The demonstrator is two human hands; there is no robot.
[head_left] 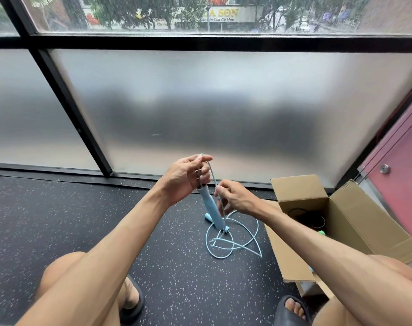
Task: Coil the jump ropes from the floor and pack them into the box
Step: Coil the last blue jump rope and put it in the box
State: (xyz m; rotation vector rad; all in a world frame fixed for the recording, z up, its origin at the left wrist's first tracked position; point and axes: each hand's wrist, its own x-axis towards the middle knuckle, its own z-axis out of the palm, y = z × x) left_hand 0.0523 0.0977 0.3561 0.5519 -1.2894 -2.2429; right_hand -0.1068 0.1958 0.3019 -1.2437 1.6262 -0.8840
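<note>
My left hand (187, 176) is closed around the top of a light blue jump rope's handle (211, 208), which hangs down below it toward the floor. My right hand (233, 196) pinches the thin blue cord beside that handle. The remaining cord (233, 243) lies in loose loops on the dark speckled floor, with a second blue handle end (208, 217) lying there. An open cardboard box (301, 191) stands at the right. Inside it I see a dark coiled rope (308, 217) and a green piece (321, 232).
A frosted glass wall with black frames (66, 100) runs across the back. A red door (397, 175) stands at the far right behind the box. My knees and feet in black slides (132, 302) are at the bottom of the view.
</note>
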